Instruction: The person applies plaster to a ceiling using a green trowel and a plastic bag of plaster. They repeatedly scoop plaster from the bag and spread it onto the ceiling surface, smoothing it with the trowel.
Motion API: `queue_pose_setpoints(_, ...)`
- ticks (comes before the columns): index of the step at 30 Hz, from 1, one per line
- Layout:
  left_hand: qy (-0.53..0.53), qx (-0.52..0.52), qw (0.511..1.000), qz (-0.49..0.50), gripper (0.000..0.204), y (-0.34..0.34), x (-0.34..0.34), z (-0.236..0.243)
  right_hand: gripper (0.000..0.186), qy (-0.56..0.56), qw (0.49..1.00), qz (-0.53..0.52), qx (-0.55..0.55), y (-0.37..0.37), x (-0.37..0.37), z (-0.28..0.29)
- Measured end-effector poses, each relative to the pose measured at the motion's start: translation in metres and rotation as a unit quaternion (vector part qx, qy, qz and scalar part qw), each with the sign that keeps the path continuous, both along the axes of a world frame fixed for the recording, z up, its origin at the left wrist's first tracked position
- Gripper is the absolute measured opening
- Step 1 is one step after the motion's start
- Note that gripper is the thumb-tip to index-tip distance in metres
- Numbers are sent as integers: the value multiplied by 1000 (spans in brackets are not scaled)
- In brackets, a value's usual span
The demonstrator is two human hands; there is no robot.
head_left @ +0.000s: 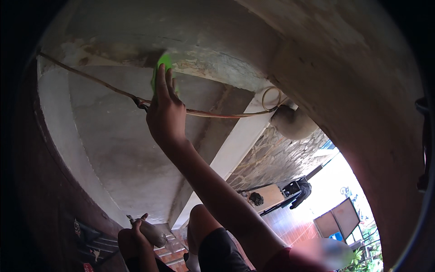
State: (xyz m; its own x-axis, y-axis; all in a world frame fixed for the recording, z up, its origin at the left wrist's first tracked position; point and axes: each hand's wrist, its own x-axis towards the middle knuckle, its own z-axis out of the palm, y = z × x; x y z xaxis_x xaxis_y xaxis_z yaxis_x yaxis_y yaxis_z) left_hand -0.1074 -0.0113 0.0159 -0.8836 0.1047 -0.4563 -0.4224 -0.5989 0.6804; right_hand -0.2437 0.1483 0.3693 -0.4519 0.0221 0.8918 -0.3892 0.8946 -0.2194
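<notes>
Overhead, the right hand (165,111) is reaching up to the ceiling (136,136), fingers (161,81) stretched out and pressing a green pad (164,63) flat against the plaster. The hand is open rather than clenched; the pad is showing just above and behind the fingertips, near a stained, peeling patch where the ceiling is meeting the wall (217,41).

A rope (104,86) is running across just behind the hand, knotted near the wrist side and ending in a loop (272,97) by a white beam (235,145). Can't tell whether the hand is touching the rope.

The left hand (138,224) is sitting low in view, closed around a greyish object (152,232), kind not clear, close to the knee (129,242). The other knee (201,222) and dark shorts (217,249) are showing beside the right forearm.

A curved arch (362,113) is filling the right side. Below it, a stone wall (276,158), a tiled floor (290,226) and a board (346,215) are sitting in bright daylight.
</notes>
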Motion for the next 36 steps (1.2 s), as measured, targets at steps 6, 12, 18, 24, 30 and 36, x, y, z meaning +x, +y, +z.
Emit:
queue_pose_setpoints(6,1,-7,1000,15,42,-2,1,9,21,148,936,115,-298,33,87,-26)
queue_pose_setpoints(12,5,16,999,36,44,-4,-3,6,34,92,763,179,-615,90,173,-49)
queue_pose_setpoints(18,4,44,997,55,37,6,-6,-2,29,62,744,223,-627,151,150,-21)
queue_pose_setpoints(24,28,33,997,69,39,11,-8,-7,33,17,694,256,-673,185,64,14)
queue_pose_setpoints(30,24,57,996,69,32,5,-4,5,34,6,710,277,-648,178,64,5)
queue_pose_setpoints(36,1,120,991,58,26,-3,0,26,35,5,698,281,-659,112,164,-68)
